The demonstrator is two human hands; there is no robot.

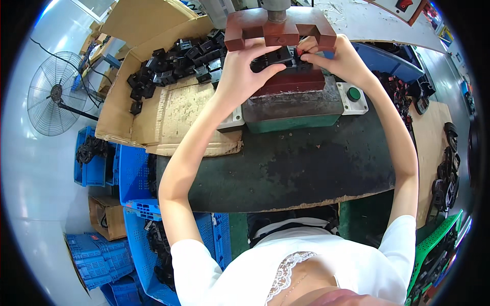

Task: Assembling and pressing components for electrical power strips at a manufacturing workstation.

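Under the dark red upper block [280, 31] of a press, my left hand [244, 70] grips a black plastic housing [279, 57] between thumb and fingers. The housing is just above the dark red lower block [296, 84], and I cannot tell whether it rests on it. From the other side, my right hand [334, 60] is closed in a pinch at the housing's right end. A small red part [299, 52] shows at its fingertips. The fingers of both hands are partly hidden by the upper block.
An open cardboard box [168, 117] with several black housings [181, 61] stands at left. The press base [293, 109] has a green button [353, 94] on its right. Blue crates [135, 173] line the left side, near a fan [57, 93]. Black parts [445, 171] lie far right.
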